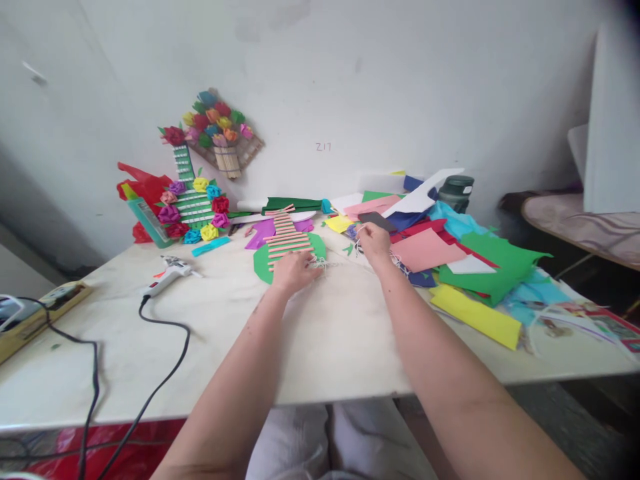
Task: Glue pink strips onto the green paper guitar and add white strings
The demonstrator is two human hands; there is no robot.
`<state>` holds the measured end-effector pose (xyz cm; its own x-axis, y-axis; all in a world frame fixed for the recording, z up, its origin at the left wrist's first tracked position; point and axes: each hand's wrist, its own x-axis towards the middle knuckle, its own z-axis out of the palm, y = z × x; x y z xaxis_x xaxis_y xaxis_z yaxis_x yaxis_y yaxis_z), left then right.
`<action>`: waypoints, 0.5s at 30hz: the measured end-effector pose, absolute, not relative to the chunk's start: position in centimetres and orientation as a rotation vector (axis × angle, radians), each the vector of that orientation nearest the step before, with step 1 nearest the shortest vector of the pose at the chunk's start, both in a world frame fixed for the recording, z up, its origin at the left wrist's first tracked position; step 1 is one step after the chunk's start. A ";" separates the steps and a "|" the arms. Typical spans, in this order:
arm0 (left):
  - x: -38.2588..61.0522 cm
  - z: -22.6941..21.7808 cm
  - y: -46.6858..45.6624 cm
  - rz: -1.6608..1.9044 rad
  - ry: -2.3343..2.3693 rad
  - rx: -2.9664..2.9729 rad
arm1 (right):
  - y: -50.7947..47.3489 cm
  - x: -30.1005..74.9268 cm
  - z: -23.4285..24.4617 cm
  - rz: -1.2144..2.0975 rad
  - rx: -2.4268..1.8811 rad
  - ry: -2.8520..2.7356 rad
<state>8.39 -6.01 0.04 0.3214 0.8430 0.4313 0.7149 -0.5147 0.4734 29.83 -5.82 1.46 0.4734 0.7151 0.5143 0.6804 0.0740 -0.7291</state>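
My left hand [295, 272] lies on the near edge of a green paper piece [261, 263] covered with rows of pink strips [289, 241], fingers curled around a tangle of white string [320, 264]. My right hand [374, 241] is raised a little to the right, fingers pinched on the other end of the string, close to a dark grey card [376, 219] and a pile of coloured paper. Both arms reach forward across the white table [210, 327].
A white glue gun [167, 275] with a black cable lies at the left. Paper-flower crafts [193, 207] lean on the wall. A heap of coloured sheets [470, 260] and a dark green jar [456, 192] fill the right side. A yellow box [43, 313] sits at the far left edge.
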 end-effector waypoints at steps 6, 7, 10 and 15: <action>8.5 -0.3 -5.9 0.733 1.524 2.698 | -6.6 29.2 1.8 0.396 -1.670 -1.694; 8.6 -0.5 -5.8 0.729 1.495 2.698 | -6.8 29.0 2.0 0.453 -1.716 -1.781; 8.6 -0.9 -5.4 0.797 1.353 2.643 | -7.1 28.8 2.6 0.288 -1.910 -1.834; 8.4 -0.7 -4.8 1.016 1.245 2.315 | -6.9 28.8 2.6 -0.171 -1.998 -1.658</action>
